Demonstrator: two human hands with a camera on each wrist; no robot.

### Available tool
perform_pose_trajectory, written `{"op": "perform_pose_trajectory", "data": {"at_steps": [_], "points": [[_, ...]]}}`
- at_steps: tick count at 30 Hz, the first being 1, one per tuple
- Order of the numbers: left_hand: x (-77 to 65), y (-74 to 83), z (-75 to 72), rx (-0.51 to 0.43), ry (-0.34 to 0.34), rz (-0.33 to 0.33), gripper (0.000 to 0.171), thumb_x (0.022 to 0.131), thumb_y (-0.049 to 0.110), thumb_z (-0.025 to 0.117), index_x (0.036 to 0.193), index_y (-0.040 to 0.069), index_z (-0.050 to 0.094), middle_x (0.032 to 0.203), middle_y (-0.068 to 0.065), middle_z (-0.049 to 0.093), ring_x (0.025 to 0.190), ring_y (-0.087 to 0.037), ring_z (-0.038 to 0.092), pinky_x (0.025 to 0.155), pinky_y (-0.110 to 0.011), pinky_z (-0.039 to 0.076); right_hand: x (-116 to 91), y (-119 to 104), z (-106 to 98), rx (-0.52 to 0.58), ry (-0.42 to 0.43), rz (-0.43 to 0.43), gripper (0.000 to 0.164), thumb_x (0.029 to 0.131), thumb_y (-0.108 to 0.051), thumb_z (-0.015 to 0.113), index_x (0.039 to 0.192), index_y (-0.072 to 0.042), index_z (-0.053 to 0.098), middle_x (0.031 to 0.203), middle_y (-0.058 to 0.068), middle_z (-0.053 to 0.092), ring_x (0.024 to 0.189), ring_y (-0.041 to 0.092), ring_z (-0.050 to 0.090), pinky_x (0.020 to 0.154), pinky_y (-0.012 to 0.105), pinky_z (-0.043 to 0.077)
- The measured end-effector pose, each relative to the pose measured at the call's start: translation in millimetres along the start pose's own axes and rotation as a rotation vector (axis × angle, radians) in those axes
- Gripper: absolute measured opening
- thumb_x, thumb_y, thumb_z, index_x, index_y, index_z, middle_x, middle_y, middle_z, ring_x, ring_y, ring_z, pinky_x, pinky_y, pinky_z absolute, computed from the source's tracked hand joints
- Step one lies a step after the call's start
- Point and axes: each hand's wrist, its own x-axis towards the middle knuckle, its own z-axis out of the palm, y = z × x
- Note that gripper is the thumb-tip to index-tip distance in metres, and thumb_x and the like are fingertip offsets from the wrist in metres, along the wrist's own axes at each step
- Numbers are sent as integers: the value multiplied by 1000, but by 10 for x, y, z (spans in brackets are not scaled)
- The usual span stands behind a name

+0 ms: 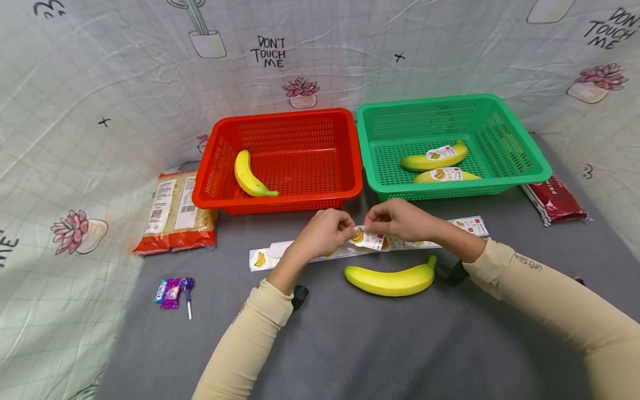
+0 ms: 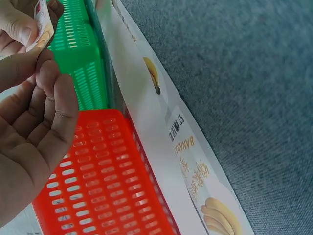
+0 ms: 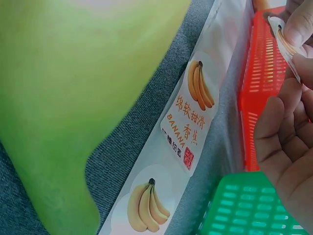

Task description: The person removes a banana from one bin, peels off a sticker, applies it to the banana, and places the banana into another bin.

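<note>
Between both hands is a white banana sticker (image 1: 369, 239) with a printed banana bunch. My left hand (image 1: 325, 229) pinches its left end between thumb and finger, and my right hand (image 1: 400, 218) pinches the other end, as the right wrist view also shows with the sticker (image 3: 284, 41) edge-on. Below them a long backing strip (image 1: 345, 253) with more banana stickers lies across the grey table. A yellow banana (image 1: 392, 280) with no sticker in sight lies just in front of the strip, its stem pointing right.
Behind the strip stand a red basket (image 1: 280, 206) holding one banana (image 1: 250, 176) and a green basket (image 1: 455, 193) holding two stickered bananas (image 1: 425, 161). A grain bag (image 1: 175, 214) and candies (image 1: 172, 291) lie left; a dark red packet (image 1: 555, 200) lies right.
</note>
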Motion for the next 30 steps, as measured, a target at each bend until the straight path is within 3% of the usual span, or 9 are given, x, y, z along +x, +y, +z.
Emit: {"op": "perform_pose_trajectory", "data": {"at_steps": [7,13,18,22,30], "points": [[-2,-11,14,11,5,49,13,98,17,67,91,8,72,79,0,67,69,-11,56,66,-22,44,-52,-8,1,2,18,-10,11,98,-17,69,102,-8,74,86,2,70,74,14,58,67,26,48],[-50,-41,-41,-47,51,67,11,98,16,65,91,8,69,80,-2,64,71,-12,55,69,-23,45,-291,78,-131,-54,60,30,25,96,-28,71,115,-10,74,97,0,73,78,16,58,67,26,48],[-71,-34,-46,-89,62,68,10,97,15,63,93,7,68,83,-3,63,73,-12,55,70,-24,45,-426,157,-205,-47,24,67,25,96,-30,71,113,-12,75,93,0,72,77,16,58,67,25,48],[-55,15,-5,-116,41,89,11,98,16,63,96,7,69,87,-3,65,76,-12,57,72,-23,46,-401,145,-154,-25,-14,27,21,95,-29,73,106,-11,75,84,-1,70,72,11,56,65,23,47],[-63,80,39,-142,23,79,12,98,17,64,98,7,70,89,-4,68,78,-12,59,73,-22,48,-423,85,-74,-39,26,20,24,95,-29,73,80,-12,67,62,-6,44,55,5,39,55,22,32]]}}
